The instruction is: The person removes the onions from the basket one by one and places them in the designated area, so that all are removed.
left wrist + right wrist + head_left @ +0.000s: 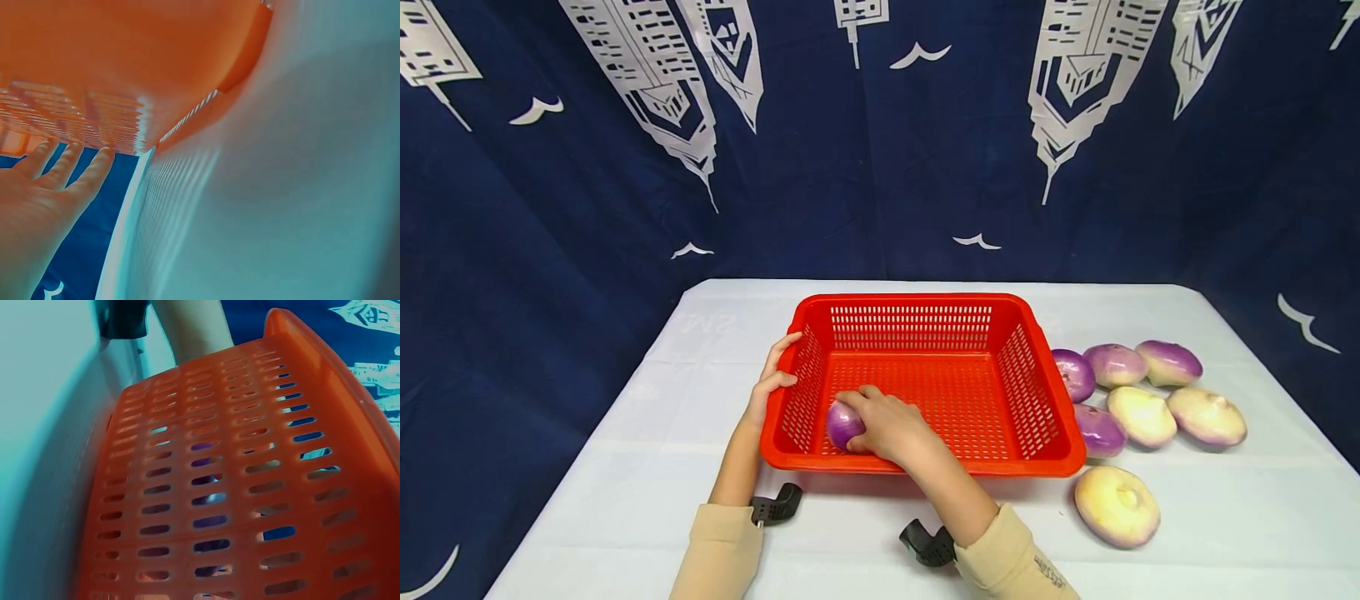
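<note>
A red plastic basket with slotted walls stands on the white table. My left hand holds its left side, thumb and a fingertip over the rim. In the left wrist view, straight fingers of that hand lie against the outer wall. Inside the basket, near the front left corner, my right hand grips a purple turnip from above. The right wrist view mostly shows the slotted basket wall, which hides the right hand's fingers and the turnip.
To the basket's right lie several purple and cream turnips, some close against its wall. A cream one sits nearer the front, apart from the others. A dark blue curtain with white prints hangs behind the table.
</note>
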Available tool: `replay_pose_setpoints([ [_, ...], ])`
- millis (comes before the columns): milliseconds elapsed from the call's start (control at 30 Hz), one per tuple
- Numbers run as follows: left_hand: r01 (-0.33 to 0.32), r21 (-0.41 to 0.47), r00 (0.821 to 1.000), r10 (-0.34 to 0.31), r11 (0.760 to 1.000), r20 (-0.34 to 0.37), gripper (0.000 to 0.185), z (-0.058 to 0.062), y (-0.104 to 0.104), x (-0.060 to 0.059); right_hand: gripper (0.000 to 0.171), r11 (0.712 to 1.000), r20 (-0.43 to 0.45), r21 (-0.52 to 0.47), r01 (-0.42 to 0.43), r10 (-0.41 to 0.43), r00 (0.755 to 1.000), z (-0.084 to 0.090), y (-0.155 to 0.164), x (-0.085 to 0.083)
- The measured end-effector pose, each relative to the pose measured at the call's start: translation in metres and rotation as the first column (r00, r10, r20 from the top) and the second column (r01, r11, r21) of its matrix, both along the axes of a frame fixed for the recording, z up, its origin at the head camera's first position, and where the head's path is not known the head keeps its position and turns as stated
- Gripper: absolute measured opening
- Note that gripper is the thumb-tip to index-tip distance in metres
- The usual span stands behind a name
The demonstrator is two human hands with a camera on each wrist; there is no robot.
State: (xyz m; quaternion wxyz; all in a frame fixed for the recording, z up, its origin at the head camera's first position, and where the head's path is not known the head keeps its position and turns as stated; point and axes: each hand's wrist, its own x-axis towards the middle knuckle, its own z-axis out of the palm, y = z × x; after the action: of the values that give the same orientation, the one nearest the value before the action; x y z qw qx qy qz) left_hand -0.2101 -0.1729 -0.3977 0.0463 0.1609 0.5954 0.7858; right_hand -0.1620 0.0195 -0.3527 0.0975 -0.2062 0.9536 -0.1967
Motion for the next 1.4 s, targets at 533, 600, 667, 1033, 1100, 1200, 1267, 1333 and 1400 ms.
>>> replay_pose_setpoints([
  [533,-0.004,-0.001,1.0,0.004,1.0,-0.003,0.064,0.001,-0.002,-0.001,0.051,0.998,-0.129,0.055,-0.015,0.022,0.991,-0.001,-0.005,-0.002],
  [600,-0.002,0.0,1.0,0.002,1.0,-0.007,0.064,0.001,-0.002,-0.002,0.051,0.999,-0.136,0.037,-0.008,0.013,0.991,-0.001,-0.004,-0.002],
  [667,0.002,-0.004,1.0,-0.002,1.0,-0.007,0.064,0.001,-0.002,-0.002,0.052,1.0,-0.144,0.011,0.005,-0.003,0.99,-0.001,-0.004,-0.002],
  [1033,-0.004,-0.028,1.0,0.004,1.0,0.004,0.065,0.001,-0.002,0.0,0.055,0.998,-0.313,-0.055,0.024,-0.04,0.949,-0.001,0.0,0.003],
  [1100,-0.003,-0.028,1.0,0.003,1.0,0.003,0.065,0.001,-0.002,-0.001,0.055,0.998,-0.345,-0.055,0.018,-0.036,0.938,0.0,0.001,0.004],
  [1200,0.002,-0.026,1.0,-0.002,1.0,-0.001,0.066,0.001,-0.001,0.0,0.053,0.997,-0.364,-0.076,0.018,-0.045,0.93,0.002,0.005,0.007],
  [1267,0.007,-0.024,1.0,-0.007,1.0,-0.001,0.066,0.0,-0.001,0.0,0.051,0.995,-0.364,-0.099,0.024,-0.059,0.93,0.002,0.008,0.008],
  [1333,0.012,-0.022,1.0,-0.012,1.0,-0.003,0.066,-0.001,-0.001,-0.001,0.05,0.992,-0.359,-0.125,0.034,-0.077,0.93,0.004,0.011,0.01],
  [1400,0.017,-0.018,1.0,-0.017,1.0,-0.002,0.066,-0.002,-0.001,-0.001,0.05,0.988,-0.353,-0.15,0.047,-0.098,0.931,0.006,0.015,0.011],
])
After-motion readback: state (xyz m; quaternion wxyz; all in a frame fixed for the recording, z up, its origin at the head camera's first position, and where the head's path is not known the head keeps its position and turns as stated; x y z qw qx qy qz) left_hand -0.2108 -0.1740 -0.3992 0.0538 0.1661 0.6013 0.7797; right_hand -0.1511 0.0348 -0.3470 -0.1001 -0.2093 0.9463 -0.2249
